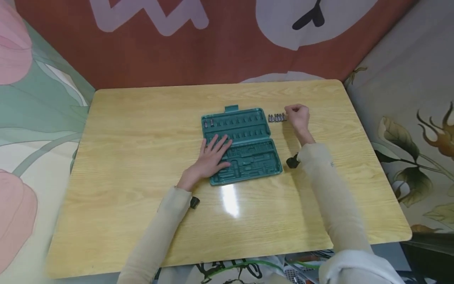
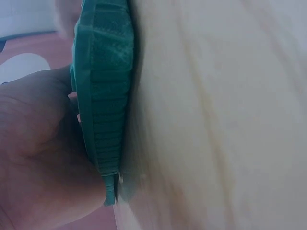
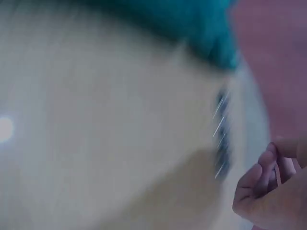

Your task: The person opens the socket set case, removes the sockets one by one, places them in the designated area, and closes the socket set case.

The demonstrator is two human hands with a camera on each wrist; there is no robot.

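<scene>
A green plastic case (image 1: 244, 165) lies opened flat on the table, its moulded slots showing. My left hand (image 1: 209, 159), fingers spread, rests on the left side of the case across its hinge area. Two small metal bits (image 1: 209, 123) sit in the upper-left slots. Right of the case stands a row of several screwdriver bits (image 1: 276, 118). My right hand (image 1: 298, 116) is at the right end of that row, fingers curled and thumb near the index fingertip. In the right wrist view, the right hand (image 3: 273, 187) shows nothing between its fingertips; the bits beside it are blurred.
The wooden table (image 1: 142, 138) carries the case near its middle. A reddish patterned wall covering (image 1: 213, 59) rises behind the far edge. Cables (image 1: 255, 262) show below the near edge.
</scene>
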